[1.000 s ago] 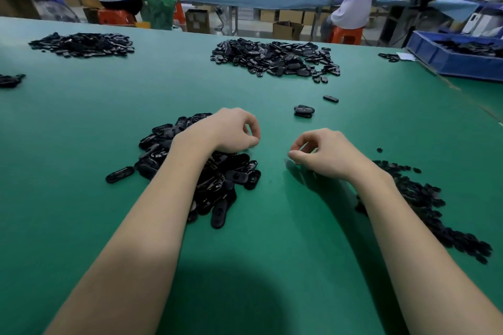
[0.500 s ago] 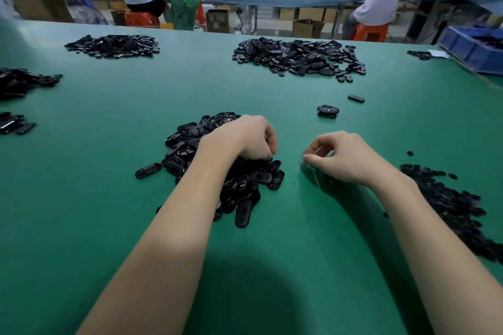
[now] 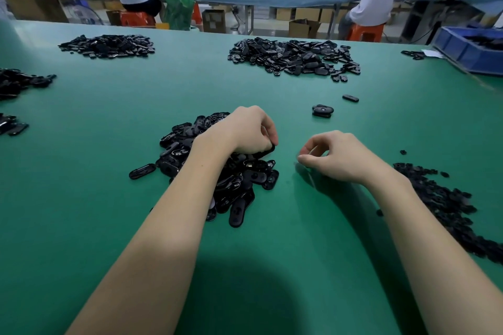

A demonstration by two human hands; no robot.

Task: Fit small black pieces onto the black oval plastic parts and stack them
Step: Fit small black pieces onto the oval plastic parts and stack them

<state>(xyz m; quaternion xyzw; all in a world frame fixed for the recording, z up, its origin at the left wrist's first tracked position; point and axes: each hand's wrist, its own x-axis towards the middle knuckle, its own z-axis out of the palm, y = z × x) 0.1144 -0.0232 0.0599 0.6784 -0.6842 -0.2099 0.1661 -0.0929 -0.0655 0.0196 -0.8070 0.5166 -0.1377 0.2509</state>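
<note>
A heap of black oval plastic parts (image 3: 234,179) lies on the green table in front of me. My left hand (image 3: 245,130) rests on top of the heap, and its curled fingers grip one black oval part (image 3: 268,150) at the heap's right edge. My right hand (image 3: 337,156) hovers just right of the heap with fingers curled and thumb against forefinger; whether a small piece is pinched there is too small to tell. A spread of small black pieces (image 3: 446,204) lies under and beside my right forearm. A short stack of fitted ovals (image 3: 322,111) sits beyond my right hand.
More piles of black parts lie at the far middle (image 3: 294,57), far left (image 3: 109,46) and left edge (image 3: 19,81). A single oval (image 3: 350,98) lies loose. A blue bin (image 3: 473,47) stands at the far right. Two people sit at a bench behind.
My left hand has dipped lower onto the heap and closed its fingers on an oval part. The view has shifted left. My right hand has stayed in place.
</note>
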